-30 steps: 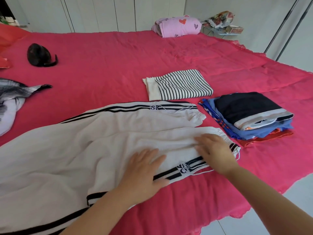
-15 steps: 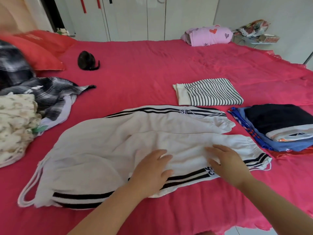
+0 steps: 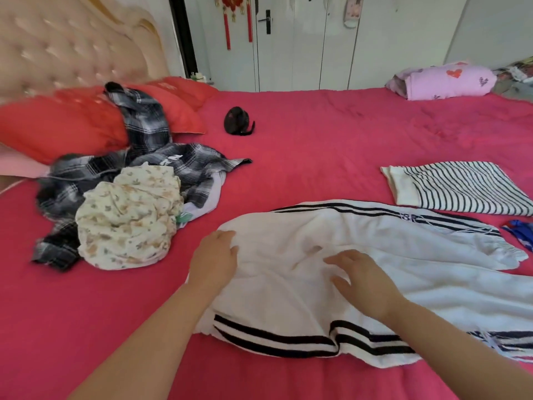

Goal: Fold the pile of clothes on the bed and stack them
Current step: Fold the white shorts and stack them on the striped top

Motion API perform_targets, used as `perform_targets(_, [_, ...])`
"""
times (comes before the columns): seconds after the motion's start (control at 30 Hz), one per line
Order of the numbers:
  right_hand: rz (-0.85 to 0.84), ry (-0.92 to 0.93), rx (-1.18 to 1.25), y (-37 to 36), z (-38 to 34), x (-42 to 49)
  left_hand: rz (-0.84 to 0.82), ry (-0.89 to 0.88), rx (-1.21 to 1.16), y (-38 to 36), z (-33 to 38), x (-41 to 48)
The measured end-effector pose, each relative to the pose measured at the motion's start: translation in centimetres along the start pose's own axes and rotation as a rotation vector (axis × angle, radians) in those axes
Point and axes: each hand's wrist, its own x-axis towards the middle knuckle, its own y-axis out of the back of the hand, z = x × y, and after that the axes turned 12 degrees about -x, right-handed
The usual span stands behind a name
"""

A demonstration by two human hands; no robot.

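Your left hand [image 3: 215, 262] and right hand [image 3: 360, 280] press flat, fingers spread, on the pants [image 3: 403, 255] on the bed [image 3: 317, 145]. Fold now and the bunched ridges and 2 splayed legs could set crooked. The unfolded pile [image 3: 129, 215] sits left of the pants.

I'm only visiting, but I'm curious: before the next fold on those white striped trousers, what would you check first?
1. Both hands on the white trousers: left hand and right hand rest flat on them. Ok.
2. Cloth smooth: creases bunch up between the hands. Not ok.
3. Legs laid together: they lie side by side, not one on the other. Not ok.
4. Near leg's cuff in sight: it runs out of view at the right. Cannot tell.
5. Stack ready to receive them: only a blue edge shows. Cannot tell.
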Motion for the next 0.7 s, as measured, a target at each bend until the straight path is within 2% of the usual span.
perform_targets(0.1, [-0.039,0.005,-0.015,0.2,-1.5,3.9,0.116,-0.005,-0.074,0.8,-1.0,2.7])
perform_targets(0.17, [-0.057,0.004,-0.029,0.0,-2.2,6.7,0.148,0.098,-0.188,1.0,-2.0,4.5])
perform_targets(0.33, [-0.066,-0.012,-0.032,-0.8,-4.8,14.1,0.009,0.416,-0.334,0.3,-4.6,7.6])
perform_targets(0.4, [-0.024,0.009,0.007,-1.0,-6.2,17.0,-0.086,0.475,-0.437,-0.5,-4.8,8.3])
perform_targets(0.5, [0.029,0.091,0.059,-1.2,-8.5,20.7,-0.239,0.439,-0.475,-1.8,-4.3,8.8])
perform_targets(0.57, [-0.008,0.162,0.015,-1.5,-9.7,22.5,-0.357,0.353,-0.528,-2.6,-4.1,8.9])
perform_targets(0.63, [-0.131,0.201,-0.088,-2.1,-10.0,23.6,-0.48,0.272,-0.513,-3.0,-3.8,8.6])
perform_targets(0.7, [-0.298,0.204,-0.221,-2.7,-9.5,23.7,-0.52,0.241,-0.463,-3.1,-3.8,8.6])
